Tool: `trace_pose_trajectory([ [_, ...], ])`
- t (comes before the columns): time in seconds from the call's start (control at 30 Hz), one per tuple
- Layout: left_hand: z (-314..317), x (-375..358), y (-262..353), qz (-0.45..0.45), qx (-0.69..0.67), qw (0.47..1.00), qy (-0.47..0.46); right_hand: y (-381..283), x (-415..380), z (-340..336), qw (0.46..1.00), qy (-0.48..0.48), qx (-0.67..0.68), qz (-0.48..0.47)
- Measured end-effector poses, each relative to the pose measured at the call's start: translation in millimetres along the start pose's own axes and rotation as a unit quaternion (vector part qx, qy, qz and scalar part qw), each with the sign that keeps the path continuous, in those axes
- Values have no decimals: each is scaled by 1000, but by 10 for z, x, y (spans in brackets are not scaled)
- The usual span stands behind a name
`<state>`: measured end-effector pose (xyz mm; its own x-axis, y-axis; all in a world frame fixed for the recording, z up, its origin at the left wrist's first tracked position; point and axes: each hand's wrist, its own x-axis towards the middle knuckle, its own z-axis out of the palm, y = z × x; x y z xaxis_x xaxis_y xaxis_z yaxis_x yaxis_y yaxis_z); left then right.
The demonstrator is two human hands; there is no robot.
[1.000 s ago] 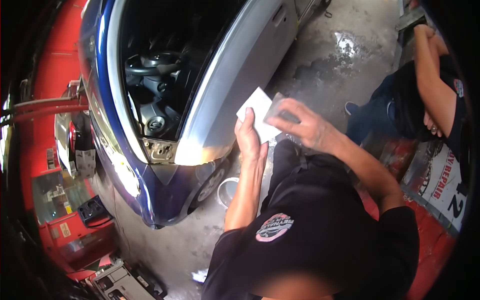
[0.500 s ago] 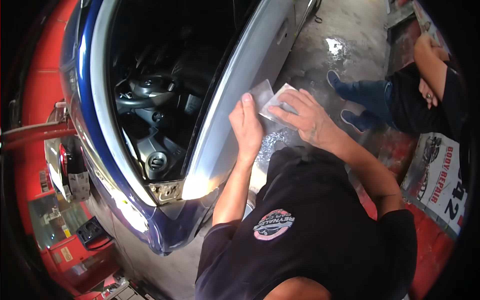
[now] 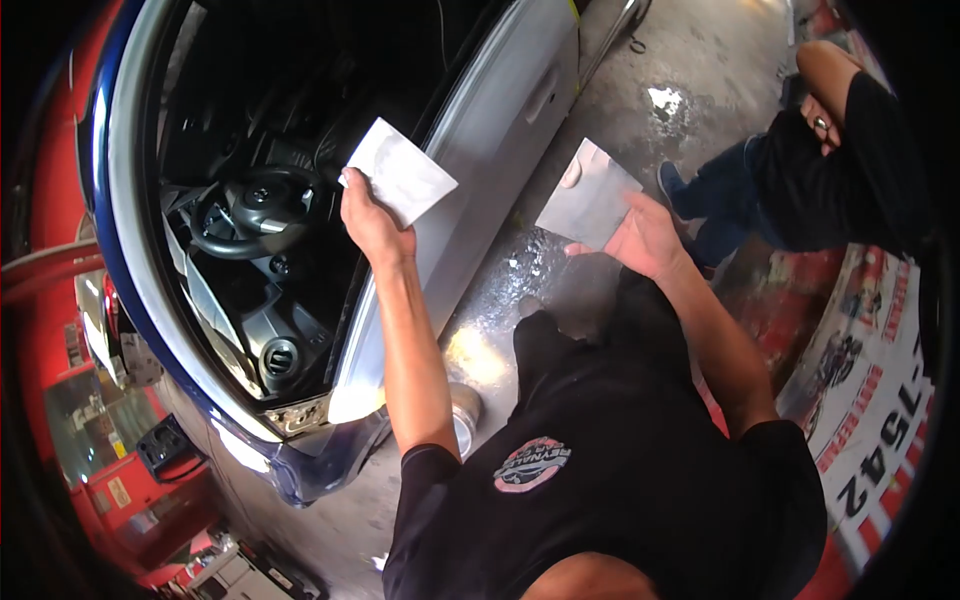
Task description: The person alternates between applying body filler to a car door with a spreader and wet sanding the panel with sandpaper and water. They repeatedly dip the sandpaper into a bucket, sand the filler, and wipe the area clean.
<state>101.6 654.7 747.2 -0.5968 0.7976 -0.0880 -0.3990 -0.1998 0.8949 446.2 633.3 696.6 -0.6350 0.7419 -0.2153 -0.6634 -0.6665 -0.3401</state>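
My left hand (image 3: pixel 374 218) is closed on one edge of a flat, pale, square sheet (image 3: pixel 402 172), raised in front of the car door (image 3: pixel 480 165). The door has a dull grey surface along its upper part. To the right, my right hand (image 3: pixel 648 238) grips a second square sheet (image 3: pixel 590 198) by its lower right side, over the wet floor. A small pinkish-beige patch shows near that sheet's upper left edge. The two sheets are apart, their broad faces turned up toward me.
Through the car's window opening a steering wheel (image 3: pixel 262 208) shows. A can (image 3: pixel 464 412) stands on the floor beside my left forearm. At the right a person (image 3: pixel 815 185) stands with arms folded, near a lettered banner (image 3: pixel 870 410). A dark box (image 3: pixel 170 448) lies at lower left.
My hands have moved apart, the left toward the window opening. The two sheets, earlier overlapping at their edges, are now separated and face up. My view has shifted slightly.
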Motion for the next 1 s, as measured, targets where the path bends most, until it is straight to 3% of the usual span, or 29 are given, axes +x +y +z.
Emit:
trace_pose_trajectory([
  [0.1,128,438,-312,28,-7,999,16,-578,284,-145,994,-97,58,0],
  [0.2,357,816,-486,16,5,999,52,-1184,612,-428,996,-83,35,-24],
  [0.27,326,1178,-662,-4,-59,998,-9,-1493,901,-678,997,-76,10,-22],
  [0.3,472,1240,-689,-5,-71,997,-1,-1578,1043,-795,976,-30,-197,-87],
  [0.33,590,1296,-734,0,-61,998,-1,-1650,1183,-827,907,14,-395,-147],
  [0.37,687,1377,-784,16,-56,998,6,-1723,1293,-832,826,-9,-521,-215],
  [0.4,738,1460,-856,32,-50,998,11,-1729,1431,-882,831,-9,-515,-210],
  [0.43,777,1509,-890,16,-64,997,-40,-1744,1596,-961,657,-30,-680,-324],
  [0.47,813,1555,-932,22,-32,999,-19,-1752,1749,-1050,436,-49,-798,-412],
  [0.5,720,1606,-956,18,-54,997,-44,-1746,1900,-1135,398,-50,-812,-425],
  [0.53,663,1634,-944,15,-75,995,-67,-1744,2049,-1226,402,-52,-811,-422],
  [0.63,573,1633,-933,23,-21,999,-41,-1750,2387,-1413,326,-61,-800,-500],
  [1.0,575,1578,-899,32,45,996,-67,-1869,2726,-1395,297,-86,-799,-517],
])
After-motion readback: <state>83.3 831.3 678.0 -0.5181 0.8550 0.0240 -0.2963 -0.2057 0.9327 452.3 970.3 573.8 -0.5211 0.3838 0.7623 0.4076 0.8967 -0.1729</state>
